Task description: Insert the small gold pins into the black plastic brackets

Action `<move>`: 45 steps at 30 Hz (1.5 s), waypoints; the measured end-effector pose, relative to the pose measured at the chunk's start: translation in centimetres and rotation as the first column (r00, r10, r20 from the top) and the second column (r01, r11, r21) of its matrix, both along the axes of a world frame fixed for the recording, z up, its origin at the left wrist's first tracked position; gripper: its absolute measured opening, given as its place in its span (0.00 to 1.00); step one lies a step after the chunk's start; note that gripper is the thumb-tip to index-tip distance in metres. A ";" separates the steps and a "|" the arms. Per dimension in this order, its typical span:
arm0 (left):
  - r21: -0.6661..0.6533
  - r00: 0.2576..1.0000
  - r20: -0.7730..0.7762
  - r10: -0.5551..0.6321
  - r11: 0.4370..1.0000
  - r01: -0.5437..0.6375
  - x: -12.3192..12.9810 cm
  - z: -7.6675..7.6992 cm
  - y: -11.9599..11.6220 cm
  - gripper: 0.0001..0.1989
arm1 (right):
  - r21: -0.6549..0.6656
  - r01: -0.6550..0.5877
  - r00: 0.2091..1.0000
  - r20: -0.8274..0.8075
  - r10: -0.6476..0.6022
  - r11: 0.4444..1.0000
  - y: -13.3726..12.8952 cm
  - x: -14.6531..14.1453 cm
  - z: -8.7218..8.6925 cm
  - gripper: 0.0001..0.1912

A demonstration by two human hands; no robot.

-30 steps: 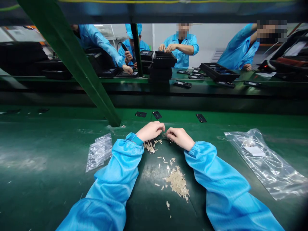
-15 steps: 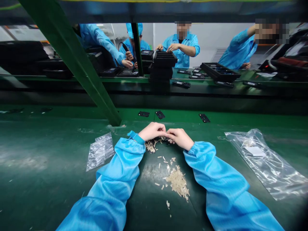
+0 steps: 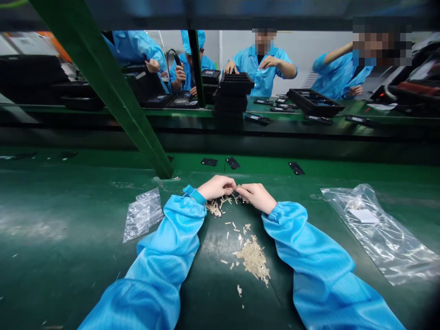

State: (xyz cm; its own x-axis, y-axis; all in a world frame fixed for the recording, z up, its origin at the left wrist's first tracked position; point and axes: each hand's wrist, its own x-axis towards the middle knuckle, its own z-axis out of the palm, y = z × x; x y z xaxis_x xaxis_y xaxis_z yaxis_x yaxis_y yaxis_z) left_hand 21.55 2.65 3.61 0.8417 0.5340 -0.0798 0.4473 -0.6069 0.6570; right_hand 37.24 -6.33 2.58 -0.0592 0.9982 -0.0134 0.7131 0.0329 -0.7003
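Note:
My left hand (image 3: 217, 187) and my right hand (image 3: 256, 196) meet fingertip to fingertip over the green work surface (image 3: 103, 256). The fingers of both are closed in a pinch; whatever small thing lies between them is too small to name. Just under my left hand is a small heap of pale strips (image 3: 215, 209), with more strips scattered below the fingertips. Nearer to me, between my sleeves, lies a larger pile of beige pieces (image 3: 253, 259), with a few loose ones around it.
Clear plastic bags lie left (image 3: 143, 215) and right (image 3: 385, 238). Flat black parts (image 3: 233, 163) rest on a moving-looking green strip (image 3: 261, 166) beyond my hands. A green post (image 3: 127, 110) slants down at left. People in blue work behind stacked black trays (image 3: 235, 87).
My fingertips have shifted slightly and sit a little apart. The black parts beyond have slid a bit to the right. Across the bench, people have moved their arms.

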 end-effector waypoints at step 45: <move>0.176 0.887 -0.462 -0.009 0.979 0.101 -0.6 0.6 -0.3 0.08 | -0.340 -0.134 0.864 0.420 0.278 0.931 -0.1 2.9 0.7 0.05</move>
